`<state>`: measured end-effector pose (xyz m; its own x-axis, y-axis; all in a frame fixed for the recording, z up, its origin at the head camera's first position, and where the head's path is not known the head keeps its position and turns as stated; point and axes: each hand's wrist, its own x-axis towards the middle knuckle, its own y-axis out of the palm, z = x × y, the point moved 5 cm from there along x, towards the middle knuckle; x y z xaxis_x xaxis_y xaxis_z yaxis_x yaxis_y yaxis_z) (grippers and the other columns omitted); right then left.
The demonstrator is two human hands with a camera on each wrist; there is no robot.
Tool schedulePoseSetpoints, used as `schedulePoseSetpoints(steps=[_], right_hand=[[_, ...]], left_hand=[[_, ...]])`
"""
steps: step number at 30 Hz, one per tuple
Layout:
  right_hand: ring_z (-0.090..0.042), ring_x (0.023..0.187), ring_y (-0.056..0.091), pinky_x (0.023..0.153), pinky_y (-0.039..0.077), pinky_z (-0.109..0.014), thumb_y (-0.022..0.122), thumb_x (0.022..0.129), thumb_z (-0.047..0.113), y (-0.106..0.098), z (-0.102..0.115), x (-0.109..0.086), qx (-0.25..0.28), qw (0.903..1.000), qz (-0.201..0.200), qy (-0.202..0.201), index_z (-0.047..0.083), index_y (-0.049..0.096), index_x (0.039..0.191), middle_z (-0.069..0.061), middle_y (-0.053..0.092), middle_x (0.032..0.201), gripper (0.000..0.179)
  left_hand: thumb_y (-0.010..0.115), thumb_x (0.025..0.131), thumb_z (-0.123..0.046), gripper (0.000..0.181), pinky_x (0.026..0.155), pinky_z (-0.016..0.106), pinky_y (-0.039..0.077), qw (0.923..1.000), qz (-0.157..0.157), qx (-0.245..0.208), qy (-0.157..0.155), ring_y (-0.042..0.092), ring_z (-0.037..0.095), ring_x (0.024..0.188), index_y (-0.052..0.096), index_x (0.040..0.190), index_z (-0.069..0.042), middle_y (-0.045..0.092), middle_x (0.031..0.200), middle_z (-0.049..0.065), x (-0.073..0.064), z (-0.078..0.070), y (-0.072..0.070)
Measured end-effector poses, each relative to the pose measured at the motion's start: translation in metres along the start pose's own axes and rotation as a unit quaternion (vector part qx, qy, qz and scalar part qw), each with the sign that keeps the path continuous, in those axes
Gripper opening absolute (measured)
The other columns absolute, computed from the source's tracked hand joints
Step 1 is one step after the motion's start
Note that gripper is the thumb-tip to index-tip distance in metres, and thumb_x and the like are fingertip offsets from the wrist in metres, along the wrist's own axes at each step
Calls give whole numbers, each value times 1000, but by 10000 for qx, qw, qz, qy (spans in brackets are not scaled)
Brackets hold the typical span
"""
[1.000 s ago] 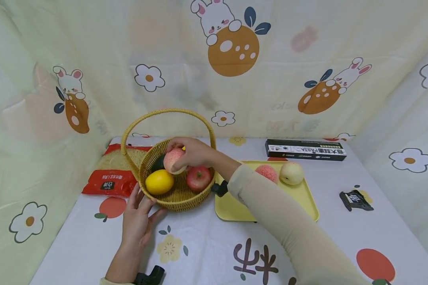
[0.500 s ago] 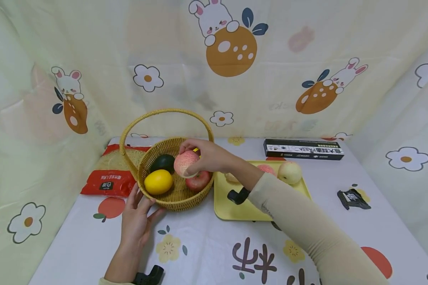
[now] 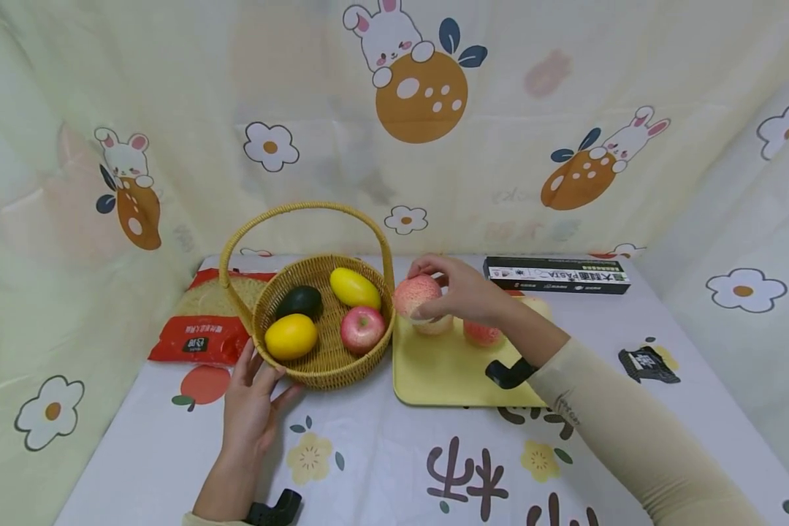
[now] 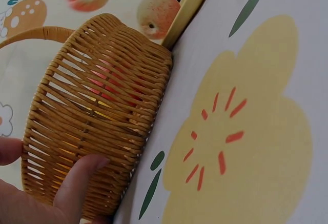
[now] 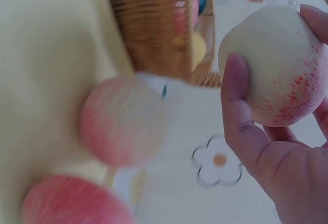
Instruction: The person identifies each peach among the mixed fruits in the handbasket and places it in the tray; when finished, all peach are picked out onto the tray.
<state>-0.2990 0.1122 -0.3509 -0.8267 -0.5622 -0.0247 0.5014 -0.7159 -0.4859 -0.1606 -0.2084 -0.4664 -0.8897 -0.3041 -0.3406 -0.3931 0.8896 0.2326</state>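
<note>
My right hand (image 3: 467, 292) holds a pink-and-cream peach (image 3: 416, 294) over the left part of the yellow tray (image 3: 427, 380), thumb and fingers curled round it in the right wrist view. Below it on the tray sit a paler peach (image 3: 432, 326) and a redder peach (image 3: 481, 334). My left hand (image 3: 250, 405) touches the near left side of the wicker basket (image 3: 329, 376). In the left wrist view its thumb (image 4: 77, 183) lies outstretched against the woven wall. Inside the basket are a lemon (image 3: 291, 337), a dark green avocado (image 3: 300, 302), a long yellow fruit (image 3: 355, 288) and an apple (image 3: 362, 329).
The basket's tall handle (image 3: 305, 206) arches over its middle. A red bag (image 3: 200, 336) of grain-like food lies behind and left of it. At the back right lies a black pasta box (image 3: 557, 275), with a small black packet (image 3: 648, 364) nearer the right edge.
My right hand has lifted the peach out of the basket and carried it right, over the tray. The long yellow fruit and apple now show fully. My left hand has stayed at the basket.
</note>
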Motion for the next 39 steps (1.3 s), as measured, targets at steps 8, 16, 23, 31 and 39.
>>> schedulePoseSetpoints(steps=[8,16,23,31,39], right_hand=[[-33,112,63,85,59,-34,90,78,13,-2,-35,-27,-71,9995,-51,288,14,64,125,-13,61,135,54],[-29,104,63,80,61,-35,91,76,16,24,-62,-40,1,9991,110,404,18,65,120,-11,61,131,51],[-26,106,61,89,55,-37,91,75,19,36,-75,-46,-361,9990,57,262,19,68,120,-6,67,125,51],[-24,107,61,93,53,-37,91,74,19,44,-73,-48,-480,9986,56,217,21,68,119,-5,68,129,51],[-23,109,61,95,52,-37,91,73,18,48,-74,-50,-630,9978,60,179,23,67,119,-3,67,129,52]], left_hand=[[58,105,-15,78,94,36,64,10000,-68,24,-1,53,28,139,23,166,-48,26,174,-4,0,4,-3],[58,105,-16,78,94,35,64,9999,-105,74,-14,53,28,140,22,166,-48,26,174,-4,-1,5,-4],[58,105,-16,78,94,36,64,9999,-59,88,50,53,28,139,23,166,-49,27,173,-5,-1,5,-3],[58,105,-13,78,92,36,64,9998,-73,53,149,55,28,137,24,167,-45,29,172,-2,0,3,-1],[58,104,-11,79,93,38,64,9998,-96,31,160,54,28,139,24,167,-45,28,172,-2,1,1,2]])
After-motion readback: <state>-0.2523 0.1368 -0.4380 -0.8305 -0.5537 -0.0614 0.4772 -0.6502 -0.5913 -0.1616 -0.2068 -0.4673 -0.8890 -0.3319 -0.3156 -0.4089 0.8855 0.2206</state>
